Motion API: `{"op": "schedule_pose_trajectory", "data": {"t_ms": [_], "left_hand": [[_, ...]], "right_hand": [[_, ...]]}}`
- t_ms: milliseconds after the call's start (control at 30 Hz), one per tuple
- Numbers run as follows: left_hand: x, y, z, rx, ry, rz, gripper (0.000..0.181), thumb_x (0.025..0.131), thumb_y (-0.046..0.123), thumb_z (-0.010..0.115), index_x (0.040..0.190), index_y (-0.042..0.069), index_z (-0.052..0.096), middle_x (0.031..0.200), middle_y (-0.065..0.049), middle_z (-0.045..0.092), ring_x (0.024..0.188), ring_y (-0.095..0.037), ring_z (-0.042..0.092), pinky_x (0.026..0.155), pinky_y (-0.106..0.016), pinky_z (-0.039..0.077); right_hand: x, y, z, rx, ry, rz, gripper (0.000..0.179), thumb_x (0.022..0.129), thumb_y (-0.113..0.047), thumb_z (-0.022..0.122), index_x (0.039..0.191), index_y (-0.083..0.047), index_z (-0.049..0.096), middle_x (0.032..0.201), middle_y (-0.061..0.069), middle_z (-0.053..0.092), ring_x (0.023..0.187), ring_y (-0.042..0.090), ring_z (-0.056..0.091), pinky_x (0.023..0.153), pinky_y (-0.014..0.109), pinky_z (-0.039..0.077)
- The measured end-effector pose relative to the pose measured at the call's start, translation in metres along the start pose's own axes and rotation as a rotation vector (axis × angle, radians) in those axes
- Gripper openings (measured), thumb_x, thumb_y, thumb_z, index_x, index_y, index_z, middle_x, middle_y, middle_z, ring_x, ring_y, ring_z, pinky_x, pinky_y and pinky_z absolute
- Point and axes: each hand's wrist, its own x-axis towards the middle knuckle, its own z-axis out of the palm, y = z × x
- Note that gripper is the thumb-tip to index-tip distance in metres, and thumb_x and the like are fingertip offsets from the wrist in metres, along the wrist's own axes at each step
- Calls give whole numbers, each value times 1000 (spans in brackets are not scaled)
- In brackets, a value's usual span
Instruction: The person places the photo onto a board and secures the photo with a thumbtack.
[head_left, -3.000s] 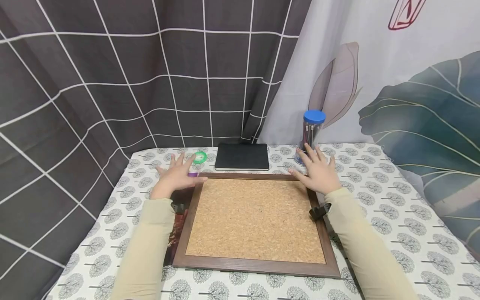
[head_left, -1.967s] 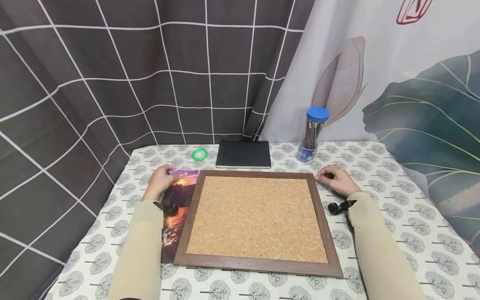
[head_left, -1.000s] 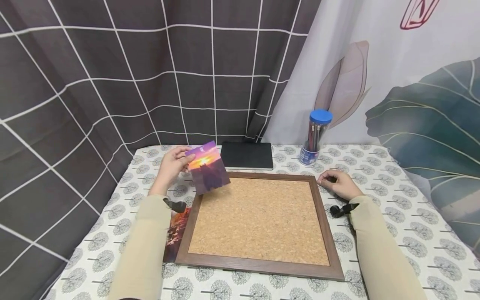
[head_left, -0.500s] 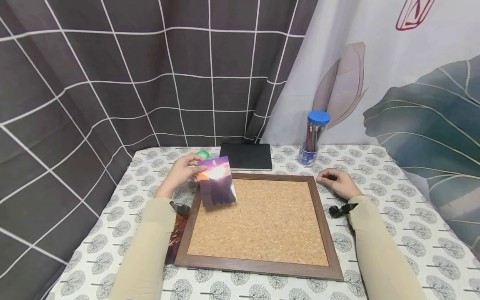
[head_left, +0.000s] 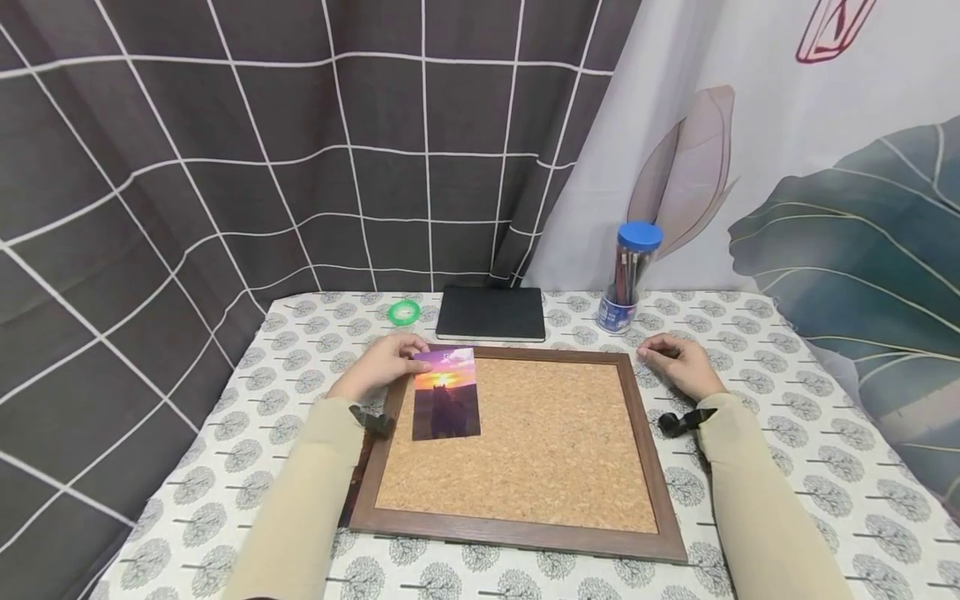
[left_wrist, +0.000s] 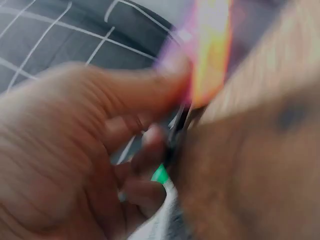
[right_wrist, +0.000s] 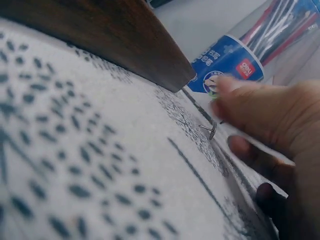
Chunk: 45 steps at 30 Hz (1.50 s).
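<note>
My left hand (head_left: 384, 367) pinches the upper left corner of a sunset photo (head_left: 450, 412), thumb on its front. The photo, purple and orange with a dark silhouette, lies over the upper left of a wood-framed cork board (head_left: 547, 442). In the left wrist view the photo (left_wrist: 212, 50) is blurred, with the thumb at its edge. Beside the board's right edge rests my right hand (head_left: 681, 367), fingers loosely curled. Close to its fingertips in the right wrist view is a small metal thumbtack (right_wrist: 210, 131).
Partly hidden by the left forearm, another dark red photo (head_left: 356, 487) lies along the board's left edge. Behind the board are a green tape roll (head_left: 392, 317), a black notebook (head_left: 491, 314) and a blue-lidded pencil jar (head_left: 628, 279). A patterned cloth covers the table.
Both hands moved from above the board to its sides. The left hand picked up the sunset photo from the left, carried it right and lowered it onto the cork. The right hand then stayed put.
</note>
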Motion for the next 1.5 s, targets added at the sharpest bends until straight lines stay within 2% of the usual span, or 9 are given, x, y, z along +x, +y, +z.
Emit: {"op": "schedule_pose_trajectory", "data": {"t_ms": [133, 267, 433, 600, 767, 933, 1067, 1333, 1500], "left_hand": [[4, -7, 11, 72, -39, 58, 23, 88, 24, 79, 108, 16, 72, 98, 0, 67, 96, -19, 60, 91, -41, 46], [3, -7, 18, 131, -54, 67, 23, 88, 22, 77, 110, 17, 73, 96, 1, 67, 94, -18, 60, 90, -41, 46], [1, -4, 22, 154, -45, 56, 23, 87, 19, 77, 109, 13, 72, 93, -1, 64, 91, -19, 58, 89, -41, 46], [2, -3, 23, 150, -55, 32, 23, 87, 21, 78, 107, 13, 71, 90, 0, 61, 86, -18, 55, 87, -38, 45], [3, -1, 23, 155, -62, 43, 23, 87, 20, 77, 107, 12, 70, 89, -1, 61, 85, -18, 56, 85, -39, 46], [6, 2, 21, 173, -84, 41, 23, 87, 23, 77, 107, 13, 70, 91, 0, 62, 87, -18, 57, 86, -38, 46], [10, 2, 17, 179, -68, 38, 22, 86, 21, 77, 106, 15, 70, 91, 0, 61, 88, -18, 56, 86, -37, 45], [7, -4, 9, 168, -66, 28, 20, 86, 20, 77, 104, 14, 70, 91, 0, 62, 88, -18, 56, 85, -37, 45], [4, -7, 7, 163, -61, 24, 19, 86, 20, 77, 103, 14, 70, 90, 0, 62, 86, -17, 56, 85, -37, 45]], "right_hand": [[5, -25, -11, 51, 46, -4, 27, 97, -32, 69, 108, -7, 73, 103, 2, 72, 86, 4, 63, 73, 20, 48], [12, -86, -7, 75, -35, -109, 22, 97, -27, 70, 108, -8, 73, 105, 3, 72, 88, 14, 66, 74, 24, 51], [24, -164, 40, 148, -218, -326, 11, 95, -19, 71, 103, -11, 75, 100, 2, 73, 87, 14, 66, 76, 27, 52], [43, -204, 103, 249, -318, -337, 8, 94, -22, 74, 98, -16, 74, 97, 6, 74, 87, 17, 66, 76, 28, 52], [55, -209, 163, 419, -363, -239, 16, 93, -23, 74, 101, -10, 74, 96, 16, 72, 90, 38, 66, 78, 34, 52], [56, -188, 203, 345, -382, -178, 11, 94, -20, 73, 99, -11, 73, 88, 4, 72, 80, 24, 65, 74, 31, 52], [56, -178, 212, 198, -333, -235, 6, 94, -23, 73, 94, -18, 74, 86, -6, 69, 76, 11, 60, 72, 28, 48], [58, -182, 217, 61, -357, -419, 5, 93, -22, 73, 92, -17, 73, 90, -6, 64, 77, 11, 54, 71, 28, 46], [58, -186, 222, 19, -357, -438, 6, 93, -21, 73, 91, -16, 74, 94, -4, 62, 82, 11, 54, 75, 29, 46]]}}
